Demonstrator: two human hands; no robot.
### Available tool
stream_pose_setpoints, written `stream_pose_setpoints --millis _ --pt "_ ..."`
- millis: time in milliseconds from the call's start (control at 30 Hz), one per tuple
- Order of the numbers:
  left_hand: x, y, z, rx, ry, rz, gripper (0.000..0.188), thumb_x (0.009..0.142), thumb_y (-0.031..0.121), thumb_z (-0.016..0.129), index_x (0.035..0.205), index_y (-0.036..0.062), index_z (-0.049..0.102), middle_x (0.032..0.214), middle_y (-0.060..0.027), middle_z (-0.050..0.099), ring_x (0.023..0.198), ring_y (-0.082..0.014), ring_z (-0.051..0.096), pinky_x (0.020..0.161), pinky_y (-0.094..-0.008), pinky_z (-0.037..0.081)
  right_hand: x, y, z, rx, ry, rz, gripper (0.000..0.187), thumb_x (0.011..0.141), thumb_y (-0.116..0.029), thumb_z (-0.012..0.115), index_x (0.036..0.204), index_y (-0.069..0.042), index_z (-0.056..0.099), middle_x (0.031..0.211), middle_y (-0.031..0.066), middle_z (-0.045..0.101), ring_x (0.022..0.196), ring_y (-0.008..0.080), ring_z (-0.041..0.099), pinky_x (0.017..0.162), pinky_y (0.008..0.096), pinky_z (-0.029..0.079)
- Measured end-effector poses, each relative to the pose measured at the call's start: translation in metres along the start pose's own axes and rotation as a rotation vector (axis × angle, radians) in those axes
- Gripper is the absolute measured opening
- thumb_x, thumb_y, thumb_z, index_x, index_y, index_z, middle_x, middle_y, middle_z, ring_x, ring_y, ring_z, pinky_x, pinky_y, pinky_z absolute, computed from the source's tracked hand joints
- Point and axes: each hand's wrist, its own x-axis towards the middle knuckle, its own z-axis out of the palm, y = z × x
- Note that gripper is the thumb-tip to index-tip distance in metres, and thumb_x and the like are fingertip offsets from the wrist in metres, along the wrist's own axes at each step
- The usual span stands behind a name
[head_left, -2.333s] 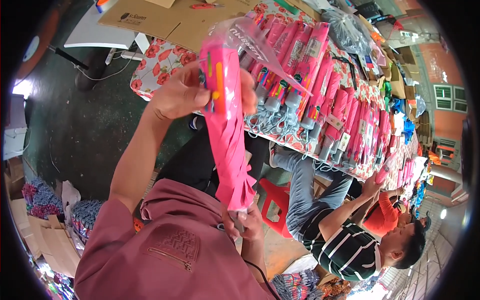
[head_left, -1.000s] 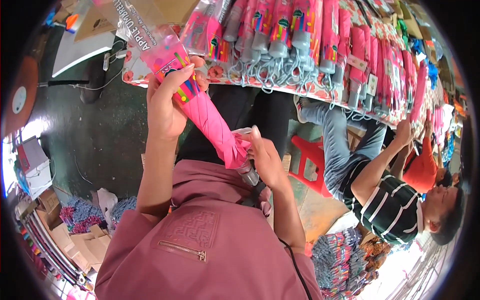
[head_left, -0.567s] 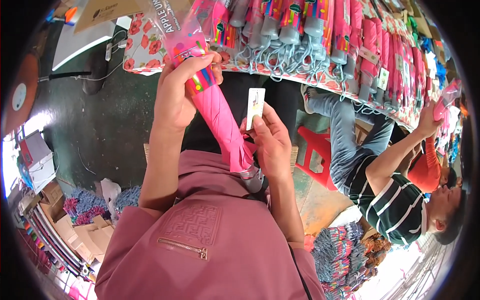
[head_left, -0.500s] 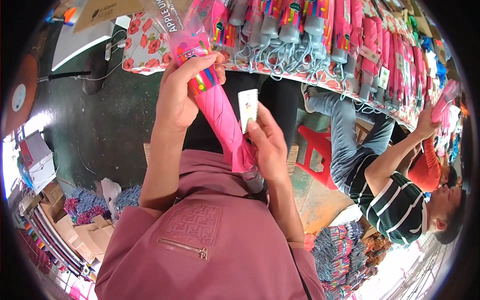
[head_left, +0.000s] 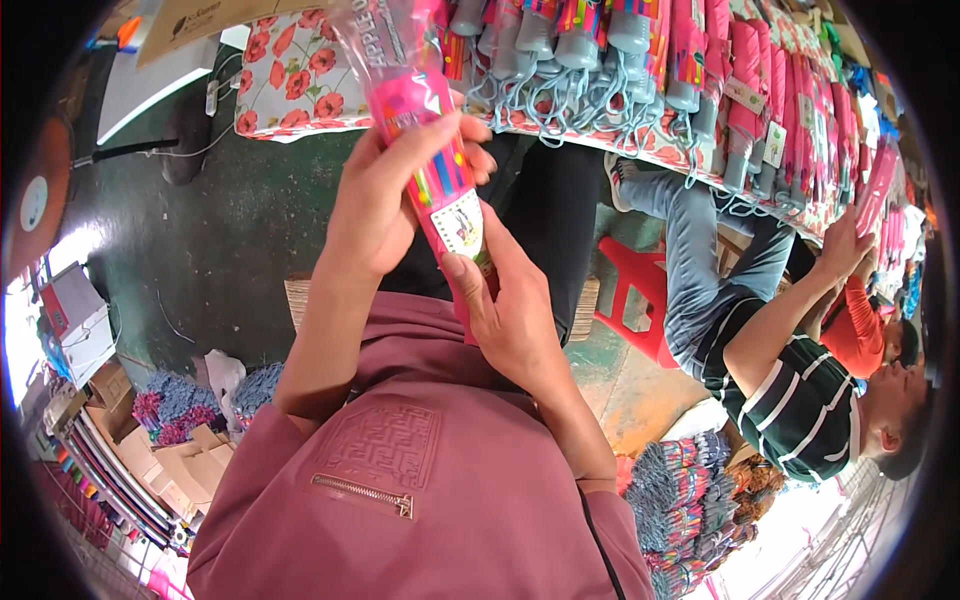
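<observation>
In front of my body a folded pink umbrella (head_left: 441,178) slants from upper left to lower right, with a colourful striped band round it. My left hand (head_left: 380,200) is wrapped round the banded part. A clear plastic sleeve (head_left: 378,35) with lettering sticks out beyond its far end. Against the umbrella, just below the band, lies a small white card tag (head_left: 458,225) with a picture on it. My right hand (head_left: 515,315) pinches the tag's lower end with the thumb on top. That hand hides most of the umbrella's near end.
Ahead, a table with a red-flowered cloth (head_left: 290,85) bears rows of pink umbrellas (head_left: 745,125) with grey handles and loops. At right a person in a striped shirt (head_left: 790,390) handles a pink umbrella beside a red stool (head_left: 635,300). Bundled umbrellas (head_left: 685,510) and cardboard boxes (head_left: 175,465) lie lower down.
My right hand has brought the tag up and left, from beside the umbrella onto it below the band. The umbrella has shifted slightly right, and its grey handle is now hidden.
</observation>
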Motion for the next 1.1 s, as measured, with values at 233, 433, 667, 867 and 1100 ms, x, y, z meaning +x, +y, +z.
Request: stream_pose_setpoints --millis 233,433,667,867,1100 --pt "-0.023 -0.012 0.001 -0.004 -0.076 0.012 0.041 0.099 0.013 0.057 0.137 -0.0032 0.052 0.119 -0.0183 0.066 0.095 -0.0244 0.067 0.085 -0.0339 0.054 -0.001 -0.007 -0.018 0.215 -0.149 0.175 0.046 0.095 -0.012 0.068 0.137 0.003 0.056 0.101 0.0128 0.068 0.079 0.0163 0.059 0.069 0.0291 0.049" --pt "-0.030 -0.020 0.006 -0.034 -0.029 0.035 0.040 0.098 0.009 0.059 0.136 -0.0019 0.052 0.119 -0.0180 0.067 0.096 -0.0244 0.068 0.087 -0.0338 0.056 0.002 0.000 -0.014 0.355 -0.075 0.224 0.042 0.093 -0.014 0.070 0.130 0.004 0.060 0.092 0.0113 0.070 0.076 0.0146 0.058 0.068 0.0286 0.049" --pt "-0.017 -0.009 -0.004 -0.118 0.169 0.234 0.038 0.097 0.004 0.062 0.133 -0.0012 0.052 0.113 -0.0155 0.069 0.092 -0.0228 0.069 0.083 -0.0327 0.056 -0.008 0.015 -0.018 -0.104 -0.042 -0.006 0.034 0.091 -0.018 0.073 0.116 0.004 0.065 0.083 0.0101 0.068 0.069 0.0136 0.057 0.064 0.0268 0.048" --pt "-0.013 -0.014 -0.004 -0.121 0.163 0.131 0.038 0.098 0.009 0.058 0.135 -0.0001 0.051 0.113 -0.0140 0.065 0.091 -0.0224 0.066 0.082 -0.0329 0.054 -0.015 0.022 -0.048 -0.058 -0.243 0.372 0.033 0.089 -0.022 0.075 0.109 0.003 0.066 0.078 0.0096 0.067 0.063 0.0151 0.054 0.060 0.0283 0.046" --pt "-0.030 -0.019 0.018 -0.075 -0.023 0.086 0.041 0.099 0.011 0.059 0.138 0.0008 0.049 0.113 -0.0144 0.063 0.091 -0.0239 0.066 0.083 -0.0350 0.055 -0.007 0.002 -0.031 0.135 -0.203 0.161 0.033 0.090 -0.025 0.076 0.105 0.002 0.065 0.075 0.0078 0.065 0.062 0.0157 0.051 0.059 0.0292 0.045"
